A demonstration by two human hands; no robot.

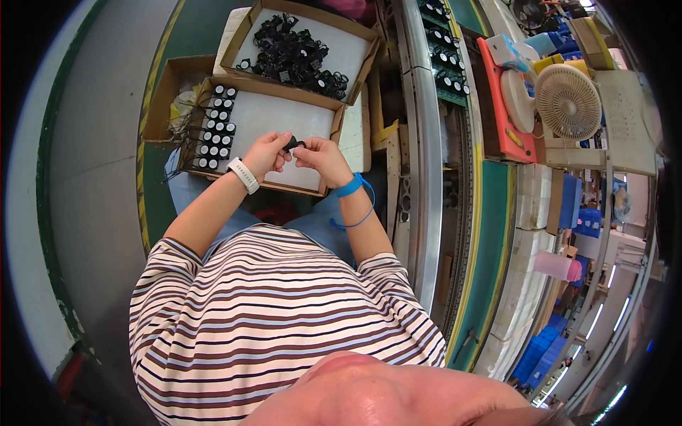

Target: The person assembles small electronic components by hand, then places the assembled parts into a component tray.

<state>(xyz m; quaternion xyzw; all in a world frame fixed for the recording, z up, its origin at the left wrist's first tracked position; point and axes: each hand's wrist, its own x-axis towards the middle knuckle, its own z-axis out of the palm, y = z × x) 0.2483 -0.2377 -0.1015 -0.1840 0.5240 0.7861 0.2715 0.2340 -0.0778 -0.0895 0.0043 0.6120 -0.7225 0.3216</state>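
Both my hands meet over the near cardboard box. Between them is a small black wired part, with its body in the fingers of my left hand. My right hand pinches the dark end on the other side. The fingers cover much of the part, so its exact kind does not show. Along the box's left side stand several black units with round white tops in rows, their thin wires trailing out to the left. A white lining covers the rest of the box's bottom.
Beyond lies another cardboard box with a heap of black wired parts. A smaller carton holding clear plastic sits at left. To the right runs a metal-edged conveyor line with green trays. A fan stands farther right.
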